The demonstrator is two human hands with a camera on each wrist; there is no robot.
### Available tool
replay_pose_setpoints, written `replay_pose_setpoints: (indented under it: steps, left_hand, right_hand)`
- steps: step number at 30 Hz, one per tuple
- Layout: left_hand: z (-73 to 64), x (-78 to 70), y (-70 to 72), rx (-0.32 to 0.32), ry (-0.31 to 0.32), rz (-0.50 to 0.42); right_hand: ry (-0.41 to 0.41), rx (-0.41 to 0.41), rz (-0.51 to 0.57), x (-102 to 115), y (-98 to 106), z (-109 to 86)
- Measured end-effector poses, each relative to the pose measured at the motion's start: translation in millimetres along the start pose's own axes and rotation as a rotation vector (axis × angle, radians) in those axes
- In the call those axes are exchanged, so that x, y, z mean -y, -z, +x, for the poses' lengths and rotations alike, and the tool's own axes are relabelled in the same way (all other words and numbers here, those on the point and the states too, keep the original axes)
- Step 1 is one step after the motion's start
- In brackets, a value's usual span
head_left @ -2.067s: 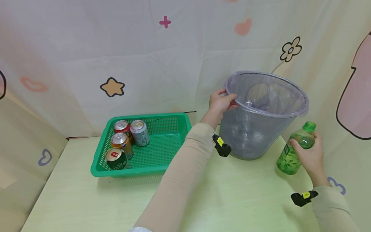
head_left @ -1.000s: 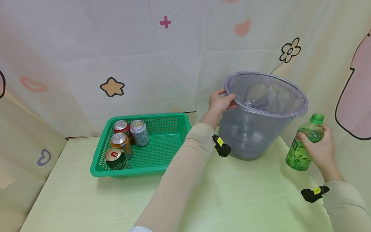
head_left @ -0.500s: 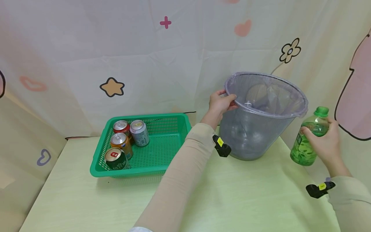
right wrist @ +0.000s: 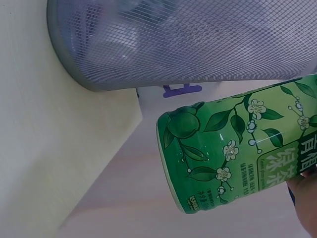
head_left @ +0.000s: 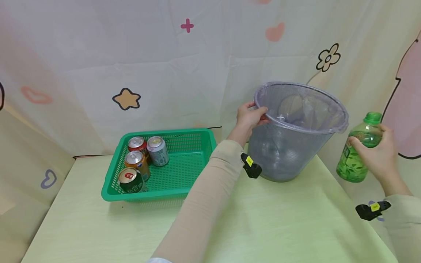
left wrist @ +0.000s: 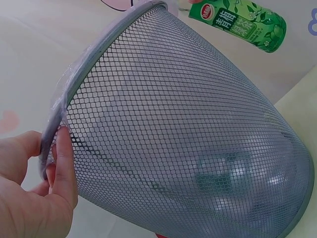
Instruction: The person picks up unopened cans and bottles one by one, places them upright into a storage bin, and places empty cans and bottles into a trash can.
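My left hand (head_left: 250,117) pinches the left rim of a grey wire-mesh waste bin (head_left: 279,153), thumb on one side and fingers on the other in the left wrist view. A clear plastic liner (left wrist: 62,94) is folded over that rim, and clear bottle-like shapes show dimly through the mesh. To the right of the bin, my right hand (head_left: 381,155) grips a green plastic tea bottle (head_left: 356,157) round its upper body. It is raised off the table, tilted a little, and has a green cap. Blossoms and leaves cover its label in the right wrist view.
A green plastic basket (head_left: 197,146) stands at the left with several drink cans (head_left: 133,179) along its left side. The pale table (head_left: 283,223) has its right edge under the bottle. A printed curtain (head_left: 204,73) hangs close behind the bin and basket.
My right hand has lifted the tea bottle up and to the right, from low over the table to beside the bin's upper part. My left hand and the bin stay put.
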State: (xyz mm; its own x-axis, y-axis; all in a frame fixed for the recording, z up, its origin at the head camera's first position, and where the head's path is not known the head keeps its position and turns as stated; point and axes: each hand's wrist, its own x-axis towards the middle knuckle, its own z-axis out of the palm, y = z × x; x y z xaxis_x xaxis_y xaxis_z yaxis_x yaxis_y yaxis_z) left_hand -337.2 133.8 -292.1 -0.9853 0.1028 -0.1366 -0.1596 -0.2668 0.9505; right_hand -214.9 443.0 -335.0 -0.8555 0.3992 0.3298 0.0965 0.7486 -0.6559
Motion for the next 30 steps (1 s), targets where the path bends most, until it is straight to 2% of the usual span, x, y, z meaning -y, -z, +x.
replay_pose_setpoints:
  steps: [19, 30]
  left_hand:
    - [0.4, 0.9, 0.4, 0.003, -0.003, -0.001]
    - [1.1, 2.0, -0.2, 0.003, -0.006, -0.015]
  right_hand:
    - [0.06, -0.015, -0.016, 18, 20, 15.0]
    - [0.1, -0.027, -0.075, 27, 37, 23.0]
